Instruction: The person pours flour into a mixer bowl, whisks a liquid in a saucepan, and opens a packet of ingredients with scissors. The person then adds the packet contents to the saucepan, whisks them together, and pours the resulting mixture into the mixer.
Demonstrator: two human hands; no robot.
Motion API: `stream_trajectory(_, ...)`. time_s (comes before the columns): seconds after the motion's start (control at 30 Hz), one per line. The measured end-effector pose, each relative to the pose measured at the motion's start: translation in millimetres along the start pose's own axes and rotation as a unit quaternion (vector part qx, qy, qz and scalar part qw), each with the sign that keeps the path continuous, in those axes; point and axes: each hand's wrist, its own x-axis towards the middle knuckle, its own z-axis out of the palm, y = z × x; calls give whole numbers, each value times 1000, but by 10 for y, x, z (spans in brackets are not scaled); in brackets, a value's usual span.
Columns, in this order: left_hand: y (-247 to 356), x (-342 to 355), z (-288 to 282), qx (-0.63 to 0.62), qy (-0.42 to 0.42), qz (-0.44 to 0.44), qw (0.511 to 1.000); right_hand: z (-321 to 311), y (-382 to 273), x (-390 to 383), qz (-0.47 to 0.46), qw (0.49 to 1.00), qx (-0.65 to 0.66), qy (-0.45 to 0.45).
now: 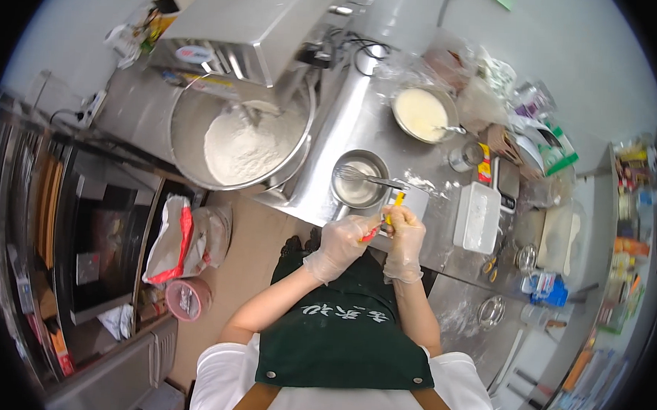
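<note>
1. The small, slim yellow-and-red packet [399,198] is up between the hands, in front of the dark-green apron [352,318]; fingers hide its middle, so whether it is one piece or two I cannot tell.
2. The step in hand looks like working at this packet. Done well, it probably calls for a tight pinch close to either side of any tear, with small, controlled pulls, as loose clear gloves may slip or catch on thin film.
3. Keeping the packet level and its contents away from the torn edge should limit spills.
4. The left hand, in a clear glove [342,237], is pinched on the red end, which shows just beside its fingertips.
5. The right hand, gloved alike [404,242], is clamped on the yellow part, which sticks up past its fingers. The hands are close together.
6. Just beyond the left hand, the round steel saucepan [377,163] holds a steel wire whisk [382,181]; its handle's end juts near the packet, so a sudden pull could knock it.
7. Farther right, the white rectangular container [462,216] stands on the steel surface [362,125].
</note>
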Motion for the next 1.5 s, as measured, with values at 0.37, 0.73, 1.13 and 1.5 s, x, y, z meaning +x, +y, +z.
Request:
stream_trajectory(0.37, -411, -1142, -522, 59, 168, -273, 945, 285, 209, 374, 31, 968, -174, -176)
stream_trajectory(0.73, 123, -3005, -987, 92, 438, -580, 681, 1689, 906, -724, 19, 825, -155, -544)
stream_trajectory(1.13, 374, -5227, -1676, 186, 647, -573, 467, 3461, 2976, -2971, 30, 604, -279, -746)
stream_trajectory(1.5, -192, -5717, -1315, 48, 750, -649, 118, 4849, 7381, -3439, 92, 602, -490, -624)
